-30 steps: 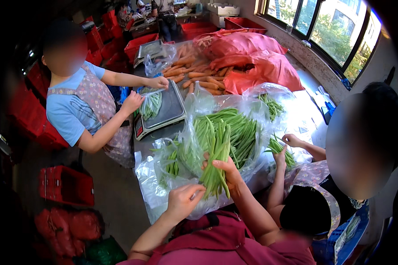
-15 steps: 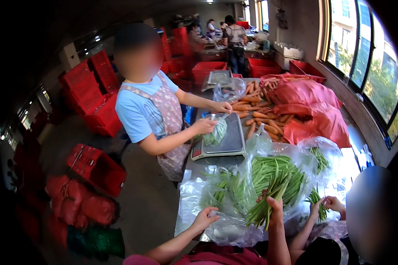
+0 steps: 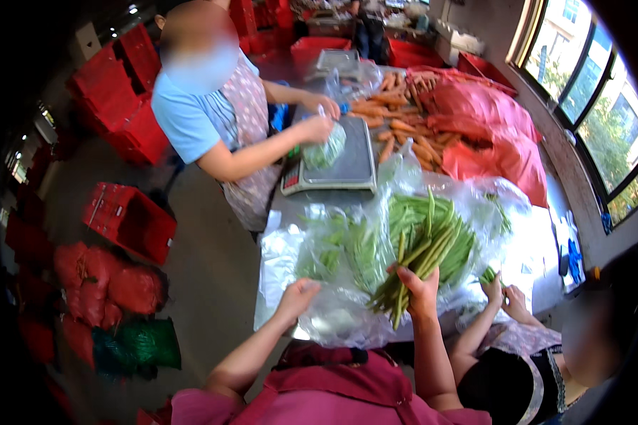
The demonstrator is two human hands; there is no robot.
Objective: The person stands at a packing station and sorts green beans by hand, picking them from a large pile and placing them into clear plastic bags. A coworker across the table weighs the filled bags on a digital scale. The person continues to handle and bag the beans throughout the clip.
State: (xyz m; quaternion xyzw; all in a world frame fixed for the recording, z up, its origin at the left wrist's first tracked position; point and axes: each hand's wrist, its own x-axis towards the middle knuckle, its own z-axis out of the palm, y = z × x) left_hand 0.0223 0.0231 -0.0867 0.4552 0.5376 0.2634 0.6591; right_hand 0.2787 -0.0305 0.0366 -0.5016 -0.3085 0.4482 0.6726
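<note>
A bunch of long green beans [image 3: 427,248] is gripped in my right hand [image 3: 420,289], its ends fanning out above and below my fist. Behind it, a large open clear bag holds a heap of more green beans [image 3: 468,244]. My left hand [image 3: 296,297] is closed at the edge of a clear plastic bag [image 3: 347,322] near the table's front edge; the fingertips are partly hidden. Bagged beans [image 3: 326,248] lie beyond that hand. On the right, a co-worker's hands [image 3: 507,294] hold a few beans.
Across the table, another person steadies a bag of greens [image 3: 325,147] on a weighing scale [image 3: 347,166]. Carrots [image 3: 397,117] and red mesh sacks [image 3: 475,120] lie at the back. A red crate [image 3: 131,219] and filled sacks [image 3: 106,283] are on the floor at left.
My view has tilted down, so the scene sits higher and farther left. The bean bunch stays in my right hand and has turned more upright. My left hand remains by the bag edge.
</note>
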